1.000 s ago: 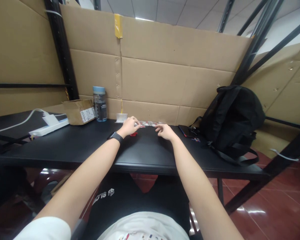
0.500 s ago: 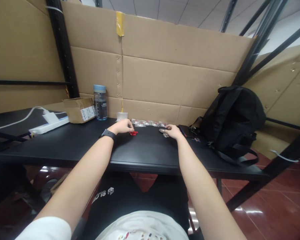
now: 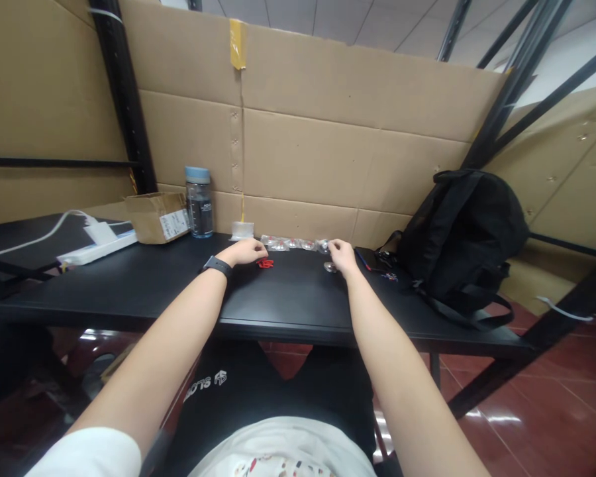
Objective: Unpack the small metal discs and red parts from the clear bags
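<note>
While the left hand (image 3: 246, 252) rests loosely curled on the black table (image 3: 144, 291) just beside a small red piece (image 3: 265, 264), gripping nothing, the right hand (image 3: 342, 255) reaches toward the row of clear packets (image 3: 293, 244) by the cardboard wall (image 3: 328, 159), its fingers bent near a small round metal piece (image 3: 330, 267), though I cannot tell if they pinch anything.

Small red piece (image 3: 265, 264) on black table (image 3: 144, 291) (blue-capped bottle (image 3: 199, 202), black backpack (image 3: 464, 232)).

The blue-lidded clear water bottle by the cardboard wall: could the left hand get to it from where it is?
Probably yes. The blue-lidded clear water bottle stands upright on the black table, to the left of and beyond the left hand. Only bare tabletop lies between them, and the small cardboard box sits on the bottle's far side.
</note>
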`<state>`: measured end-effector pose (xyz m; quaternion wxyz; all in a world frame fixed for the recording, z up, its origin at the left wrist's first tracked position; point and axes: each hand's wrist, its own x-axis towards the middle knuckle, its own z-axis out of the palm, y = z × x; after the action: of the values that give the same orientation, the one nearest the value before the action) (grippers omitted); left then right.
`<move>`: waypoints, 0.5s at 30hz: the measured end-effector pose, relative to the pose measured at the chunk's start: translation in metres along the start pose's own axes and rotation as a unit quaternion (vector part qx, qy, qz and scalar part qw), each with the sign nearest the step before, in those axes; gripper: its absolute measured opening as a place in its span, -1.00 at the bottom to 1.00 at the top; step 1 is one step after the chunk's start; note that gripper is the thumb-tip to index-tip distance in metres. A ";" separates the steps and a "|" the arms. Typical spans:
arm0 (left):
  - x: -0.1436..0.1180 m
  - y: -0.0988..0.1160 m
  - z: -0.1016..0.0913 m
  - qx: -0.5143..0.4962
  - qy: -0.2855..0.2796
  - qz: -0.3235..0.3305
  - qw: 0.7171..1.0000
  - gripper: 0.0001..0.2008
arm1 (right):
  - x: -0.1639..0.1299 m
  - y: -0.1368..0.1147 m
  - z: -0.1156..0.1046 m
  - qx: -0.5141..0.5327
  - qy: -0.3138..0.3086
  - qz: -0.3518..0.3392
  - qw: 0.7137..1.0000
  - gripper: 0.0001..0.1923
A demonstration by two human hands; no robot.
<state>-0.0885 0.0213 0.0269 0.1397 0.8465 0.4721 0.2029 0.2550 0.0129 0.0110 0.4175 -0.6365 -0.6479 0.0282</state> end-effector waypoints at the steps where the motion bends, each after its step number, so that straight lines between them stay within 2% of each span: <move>1: 0.000 0.000 0.000 -0.002 -0.002 0.001 1.000 -0.58 | 0.002 0.005 -0.003 0.017 0.020 0.020 0.999 -0.66; 3: 0.001 0.000 0.001 -0.005 -0.005 0.005 1.000 -0.58 | 0.006 0.014 -0.009 0.002 0.026 0.064 0.998 -0.64; 7: 0.001 0.000 0.001 -0.003 -0.016 0.005 1.000 -0.58 | 0.007 0.028 -0.012 -0.075 -0.052 0.085 0.992 -0.68; 10: 0.000 -0.001 0.000 -0.004 -0.014 0.003 1.000 -0.58 | 0.003 0.031 -0.008 -0.095 -0.071 0.105 0.987 -0.80; 15: 0.002 0.000 0.004 0.022 0.018 0.009 1.000 -0.49 | -0.003 0.027 -0.004 -0.109 -0.082 0.079 0.988 -0.85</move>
<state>-0.0853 0.0228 0.0234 0.1108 0.8495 0.4714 0.2095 0.2789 0.0137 -0.0034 0.2878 -0.7229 -0.6267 0.0424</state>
